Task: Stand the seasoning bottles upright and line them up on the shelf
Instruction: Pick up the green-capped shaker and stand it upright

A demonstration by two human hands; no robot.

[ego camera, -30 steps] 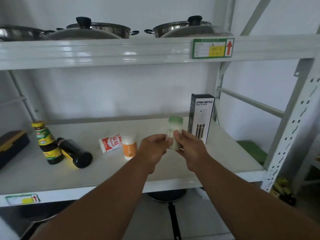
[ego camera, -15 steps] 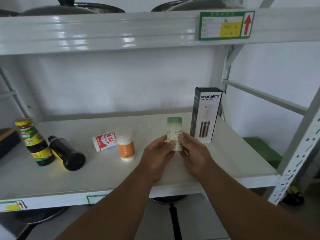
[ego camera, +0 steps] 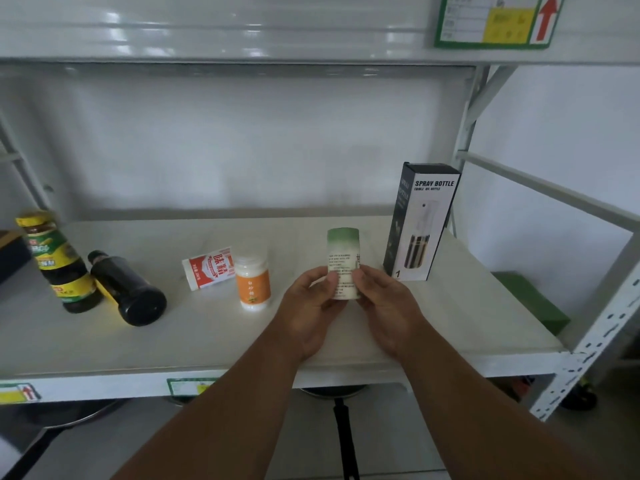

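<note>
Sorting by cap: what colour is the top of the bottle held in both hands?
Green, fading into a white label below, on the held bottle; head view.

Storeroom — labelled steel racking (ego camera: 242, 372) (condiments).

White shelf (ego camera: 214, 344): bottles (ego camera: 59, 261), orange jar (ego camera: 252, 284), box (ego camera: 420, 223).

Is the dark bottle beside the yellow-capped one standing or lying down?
Lying down. The dark bottle rests on its side on the shelf, base toward the camera, neck beside the upright yellow-capped bottle.
</note>
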